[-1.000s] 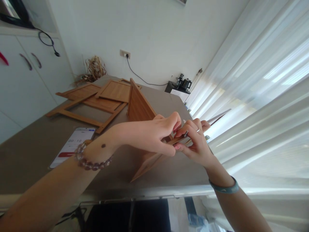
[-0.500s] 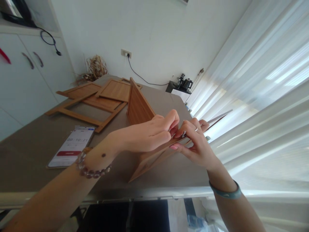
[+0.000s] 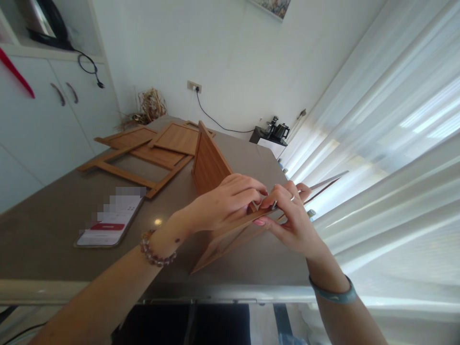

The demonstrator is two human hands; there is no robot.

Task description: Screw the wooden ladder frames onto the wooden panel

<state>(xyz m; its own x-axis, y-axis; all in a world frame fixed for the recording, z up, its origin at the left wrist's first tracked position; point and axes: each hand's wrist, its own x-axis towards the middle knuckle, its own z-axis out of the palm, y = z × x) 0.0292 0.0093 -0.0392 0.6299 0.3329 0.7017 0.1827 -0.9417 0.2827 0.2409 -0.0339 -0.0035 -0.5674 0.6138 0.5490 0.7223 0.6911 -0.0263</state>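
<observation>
My left hand and my right hand meet at the upper edge of a tilted wooden panel, which leans from the table's front edge up to the right. The left fingers are curled in a pinch over that edge. My right thumb and forefinger pinch a small metal piece against the panel. Behind the hands, a second wooden panel stands upright on the grey table.
Several flat wooden panels and a frame lie at the table's far left. A phone with a lit screen lies near the front left. White cabinets stand at left, curtains at right, a kettle beyond the table.
The view has shifted down and right slightly. My left fingers have lowered and flattened over the panel's edge; my right hand keeps its pinch at the same spot.
</observation>
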